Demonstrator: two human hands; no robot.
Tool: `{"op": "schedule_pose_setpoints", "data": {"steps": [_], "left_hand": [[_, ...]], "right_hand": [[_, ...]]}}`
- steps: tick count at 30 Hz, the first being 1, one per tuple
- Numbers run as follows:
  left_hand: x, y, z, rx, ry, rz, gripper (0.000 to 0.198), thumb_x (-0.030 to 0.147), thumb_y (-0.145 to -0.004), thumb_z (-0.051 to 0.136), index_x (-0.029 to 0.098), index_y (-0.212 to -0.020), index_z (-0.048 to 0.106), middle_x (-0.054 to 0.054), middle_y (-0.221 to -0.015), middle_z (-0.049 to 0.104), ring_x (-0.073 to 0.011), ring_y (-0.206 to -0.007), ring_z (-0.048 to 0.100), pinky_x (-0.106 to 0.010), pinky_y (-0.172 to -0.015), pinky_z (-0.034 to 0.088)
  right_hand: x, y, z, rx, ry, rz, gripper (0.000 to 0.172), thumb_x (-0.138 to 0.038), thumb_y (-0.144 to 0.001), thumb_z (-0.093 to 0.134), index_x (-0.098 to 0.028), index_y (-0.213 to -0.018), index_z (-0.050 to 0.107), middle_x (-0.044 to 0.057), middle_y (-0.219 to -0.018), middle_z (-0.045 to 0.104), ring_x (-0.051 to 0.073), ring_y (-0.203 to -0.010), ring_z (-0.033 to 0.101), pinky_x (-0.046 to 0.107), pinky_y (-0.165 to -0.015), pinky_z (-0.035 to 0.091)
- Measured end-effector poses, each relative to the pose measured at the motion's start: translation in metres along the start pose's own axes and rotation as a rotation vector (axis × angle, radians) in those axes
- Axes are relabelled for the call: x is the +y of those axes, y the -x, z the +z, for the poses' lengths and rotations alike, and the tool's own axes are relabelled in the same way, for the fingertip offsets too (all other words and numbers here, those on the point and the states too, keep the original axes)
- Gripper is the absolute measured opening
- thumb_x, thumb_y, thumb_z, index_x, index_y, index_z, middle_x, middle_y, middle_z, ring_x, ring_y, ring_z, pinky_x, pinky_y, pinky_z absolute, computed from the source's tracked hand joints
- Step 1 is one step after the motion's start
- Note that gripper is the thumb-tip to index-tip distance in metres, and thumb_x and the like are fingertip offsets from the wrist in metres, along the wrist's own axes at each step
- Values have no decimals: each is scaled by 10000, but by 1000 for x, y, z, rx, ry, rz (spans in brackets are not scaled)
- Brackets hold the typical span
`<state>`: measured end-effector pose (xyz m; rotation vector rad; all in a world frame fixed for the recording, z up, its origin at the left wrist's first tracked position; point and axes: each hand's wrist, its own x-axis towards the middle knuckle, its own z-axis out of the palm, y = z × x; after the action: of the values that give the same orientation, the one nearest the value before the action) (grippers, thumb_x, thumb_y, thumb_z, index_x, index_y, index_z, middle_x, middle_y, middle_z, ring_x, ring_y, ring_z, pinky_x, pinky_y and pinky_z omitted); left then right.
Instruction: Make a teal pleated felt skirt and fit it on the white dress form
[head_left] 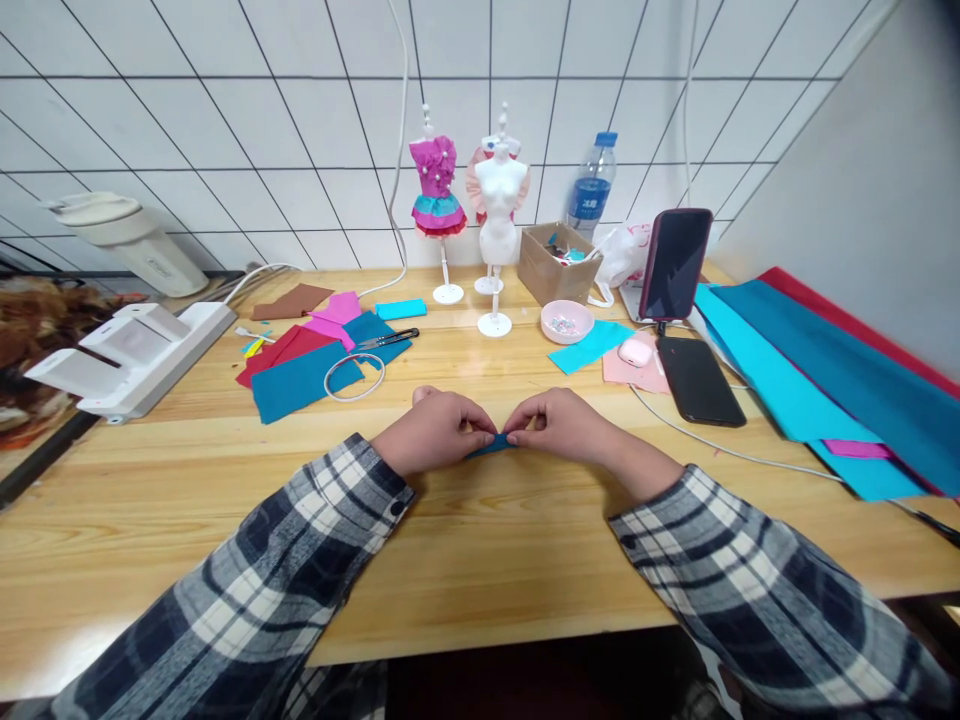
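Note:
A small dark-blue strip of paper or cloth is pinched between both hands, low over the middle of the wooden table. My left hand closes thumb and forefinger on its left part. The fingertips of my right hand grip the right part, close beside the left fingertips. Much of the strip is hidden by the fingers. Beyond the hands stands a bare white mini mannequin. Another mini mannequin wears a magenta dress with a blue and red skirt, and a third is partly hidden behind the bare one.
Left lie coloured sheets, thread snips, a white ring and a power strip. Behind right are a pink bowl, cardboard box and bottle. Phones and long coloured sheets lie right.

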<state>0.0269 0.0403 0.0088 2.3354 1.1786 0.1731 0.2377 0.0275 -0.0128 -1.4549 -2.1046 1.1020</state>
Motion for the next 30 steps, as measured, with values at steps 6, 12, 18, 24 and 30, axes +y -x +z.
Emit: {"op": "schedule_pose_setpoints", "data": {"steps": [6, 12, 18, 24, 30], "left_hand": [[3, -4, 11, 107, -131, 39, 169, 416, -828, 691, 329, -950, 770, 18, -956, 778, -231, -990, 657, -462, -949, 226], [2, -7, 17, 127, -118, 7, 125, 318, -842, 663, 304, -846, 787, 14, -864, 790, -199, -889, 664, -467, -926, 219], [-2, -8, 18, 145, -112, -5, 121, 320, -835, 663, 296, -849, 780, 17, -882, 787, -201, -916, 659, -458, -916, 232], [-5, -9, 21, 176, -138, 25, 127, 319, -835, 651, 294, -842, 775, 12, -860, 783, -205, -909, 646, -486, -930, 223], [-7, -2, 20, 221, -249, 144, 140, 277, -848, 629, 301, -874, 764, -3, -891, 773, -230, -939, 619, -568, -1002, 174]], "right_hand": [[2, -3, 2, 11, -63, 86, 116, -235, -766, 718, -194, -825, 808, 4, -721, 753, 121, -653, 624, 208, -589, 427], [7, -2, 2, 3, -3, 52, 149, -285, -818, 693, -233, -881, 817, 9, -809, 785, 149, -733, 665, 227, -630, 453], [11, -2, 6, 145, 154, -13, 204, -351, -803, 713, -276, -970, 804, 4, -876, 771, 136, -708, 634, 241, -629, 435], [9, -2, 6, 110, 220, -13, 138, -291, -798, 704, -275, -899, 796, -15, -852, 756, 129, -716, 627, 237, -622, 410], [3, 4, 6, 148, 396, -90, 142, -235, -821, 642, -238, -871, 775, 8, -878, 743, 139, -751, 630, 246, -635, 390]]}}
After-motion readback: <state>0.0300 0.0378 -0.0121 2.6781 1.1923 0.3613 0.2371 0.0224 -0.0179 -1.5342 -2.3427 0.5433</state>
